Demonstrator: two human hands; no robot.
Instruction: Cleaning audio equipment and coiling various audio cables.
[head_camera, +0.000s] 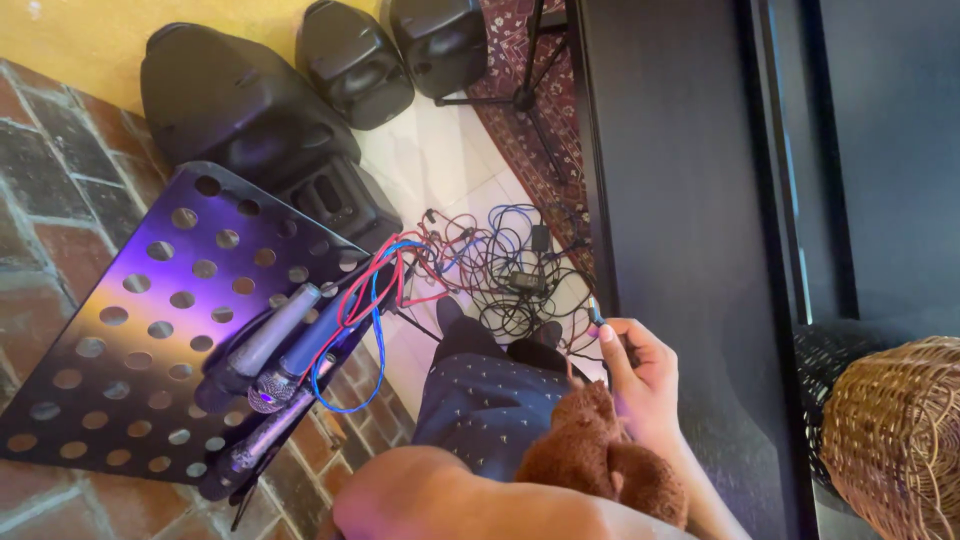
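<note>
Bright daylight, sharp centre, soft foreground

Violet glare streaks the perforated music stand; the white floor is washed out, the dark panel dim, the near forearm blurred.

Music rehearsal room; speakers, microphones on music stand; tangled cables

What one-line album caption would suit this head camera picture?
Right hand pinching a thin cable end beside a dark cabinet, above tangled wires and microphones on a perforated stand.
</note>
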